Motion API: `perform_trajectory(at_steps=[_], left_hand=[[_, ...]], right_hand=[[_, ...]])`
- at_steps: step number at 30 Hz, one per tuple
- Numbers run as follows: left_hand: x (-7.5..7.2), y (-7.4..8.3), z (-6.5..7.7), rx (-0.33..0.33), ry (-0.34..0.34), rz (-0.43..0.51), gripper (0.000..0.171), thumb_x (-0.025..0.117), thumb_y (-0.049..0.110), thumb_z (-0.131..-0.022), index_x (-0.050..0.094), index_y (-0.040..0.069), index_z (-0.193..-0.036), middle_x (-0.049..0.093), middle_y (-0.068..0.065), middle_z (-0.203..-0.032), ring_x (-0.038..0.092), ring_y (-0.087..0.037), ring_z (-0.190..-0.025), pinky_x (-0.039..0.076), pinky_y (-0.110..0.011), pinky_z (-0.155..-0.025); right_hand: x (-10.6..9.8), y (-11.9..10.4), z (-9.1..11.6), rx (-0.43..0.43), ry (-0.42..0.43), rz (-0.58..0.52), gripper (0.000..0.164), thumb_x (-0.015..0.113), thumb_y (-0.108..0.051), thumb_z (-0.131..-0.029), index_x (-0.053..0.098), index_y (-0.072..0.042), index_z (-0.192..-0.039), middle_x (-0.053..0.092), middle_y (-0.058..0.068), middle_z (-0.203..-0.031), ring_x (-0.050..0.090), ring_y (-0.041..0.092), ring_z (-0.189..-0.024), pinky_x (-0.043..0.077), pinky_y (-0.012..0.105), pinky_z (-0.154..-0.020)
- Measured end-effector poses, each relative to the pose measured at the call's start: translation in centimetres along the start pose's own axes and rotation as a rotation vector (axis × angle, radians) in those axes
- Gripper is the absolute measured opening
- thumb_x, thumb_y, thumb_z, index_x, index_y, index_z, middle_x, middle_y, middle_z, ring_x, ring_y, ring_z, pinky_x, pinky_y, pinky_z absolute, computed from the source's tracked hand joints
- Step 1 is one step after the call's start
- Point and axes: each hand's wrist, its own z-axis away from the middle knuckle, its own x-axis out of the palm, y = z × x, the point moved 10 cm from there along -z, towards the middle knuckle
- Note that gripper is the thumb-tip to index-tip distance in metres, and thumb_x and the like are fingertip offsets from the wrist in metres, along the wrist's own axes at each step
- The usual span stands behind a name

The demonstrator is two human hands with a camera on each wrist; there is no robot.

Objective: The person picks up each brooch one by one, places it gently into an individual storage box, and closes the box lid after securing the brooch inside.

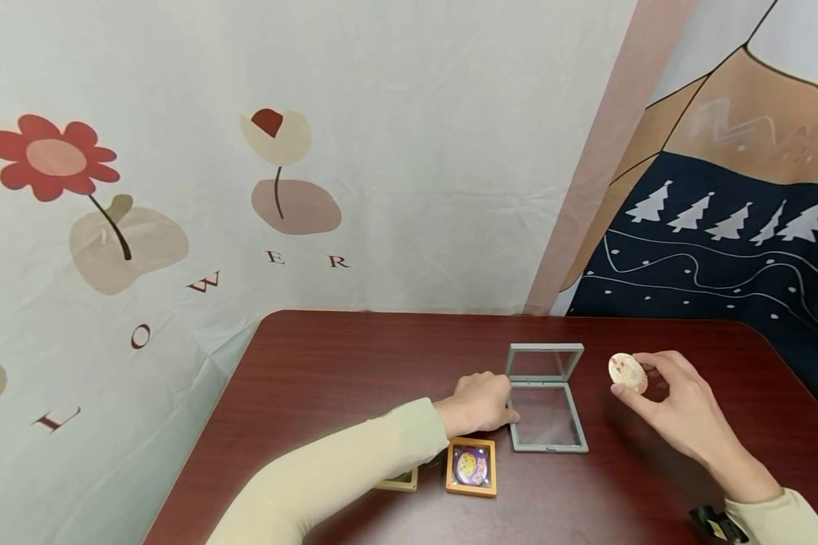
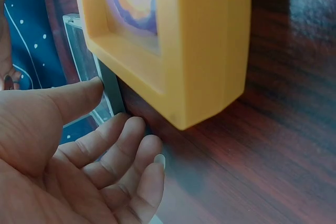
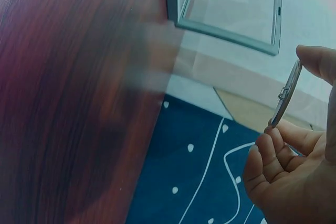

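A hinged grey display frame (image 1: 551, 448) with clear panes lies on the table, its lid raised at the back. At its left side is my left hand (image 1: 482, 401); in the left wrist view the thumb and index finger pinch the frame's grey edge (image 2: 111, 90). To the right of the frame, my right hand (image 1: 688, 409) holds up a round pin badge (image 1: 627, 372) between thumb and fingertips, its pale printed face visible in the head view. From the right wrist, the badge (image 3: 287, 92) appears edge-on with a metal pin on its back.
A small orange frame (image 1: 471, 492) with a purple and yellow badge inside lies just in front of the left hand. Partly hidden under the left sleeve is a yellowish-green frame (image 1: 409, 484). Printed cloth (image 1: 409, 189) hangs behind the dark red table (image 1: 354, 356).
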Motion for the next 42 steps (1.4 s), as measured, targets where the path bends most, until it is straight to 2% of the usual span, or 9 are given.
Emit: perform_trajectory(at_steps=[8,17,20,26,33,42], left_hand=[[0.1,0.0,0.3,0.003,-0.009,0.027,0.030,0.077,0.037,-0.097,0.064,0.019,-0.077,0.059,0.006,-0.065,0.053,-0.011,-0.057,0.042,-0.030,-0.053],[0.0,0.1,0.5,0.025,-0.012,0.050,0.021,0.076,0.034,-0.097,0.071,0.019,-0.083,0.061,0.009,-0.069,0.055,-0.009,-0.059,0.044,-0.029,-0.055],[0.0,0.1,0.5,0.037,-0.004,0.040,0.022,0.076,0.033,-0.098,0.071,0.020,-0.080,0.061,0.009,-0.068,0.055,-0.009,-0.060,0.044,-0.029,-0.056],[0.0,0.1,0.3,0.050,0.006,0.018,0.022,0.076,0.032,-0.097,0.072,0.021,-0.079,0.063,0.010,-0.070,0.056,-0.008,-0.063,0.046,-0.030,-0.059],[0.1,0.0,0.1,0.035,-0.007,-0.005,0.019,0.077,0.033,-0.096,0.073,0.022,-0.082,0.065,0.010,-0.074,0.058,-0.008,-0.066,0.048,-0.032,-0.062],[0.1,0.1,0.0,0.021,-0.006,-0.036,0.017,0.078,0.034,-0.096,0.075,0.023,-0.084,0.067,0.010,-0.078,0.061,-0.009,-0.071,0.050,-0.034,-0.065]], right_hand=[[1.2,-1.9,0.4,-0.047,-0.005,-0.036,0.051,0.090,-0.026,-0.082,0.068,-0.005,-0.123,0.060,0.002,-0.113,0.050,-0.002,-0.086,0.041,0.014,-0.071],[2.8,-3.7,0.7,-0.088,-0.021,-0.046,0.047,0.091,-0.026,-0.081,0.071,-0.009,-0.120,0.061,-0.002,-0.112,0.053,0.007,-0.089,0.042,0.016,-0.074],[3.7,-4.2,0.8,-0.105,-0.038,-0.043,0.047,0.092,-0.026,-0.080,0.071,-0.010,-0.119,0.061,-0.003,-0.111,0.053,0.007,-0.089,0.044,0.018,-0.074],[5.4,-5.3,0.8,-0.162,-0.068,-0.019,0.048,0.093,-0.024,-0.078,0.071,-0.008,-0.118,0.061,-0.003,-0.109,0.053,0.013,-0.090,0.047,0.029,-0.073],[8.3,-5.6,1.0,-0.173,-0.171,0.005,0.048,0.090,-0.024,-0.079,0.071,-0.004,-0.118,0.063,0.000,-0.110,0.057,0.018,-0.101,0.051,0.041,-0.081],[10.7,-6.0,1.2,-0.181,-0.283,0.052,0.048,0.090,-0.027,-0.079,0.072,-0.004,-0.117,0.063,0.000,-0.110,0.058,0.020,-0.103,0.053,0.044,-0.083]])
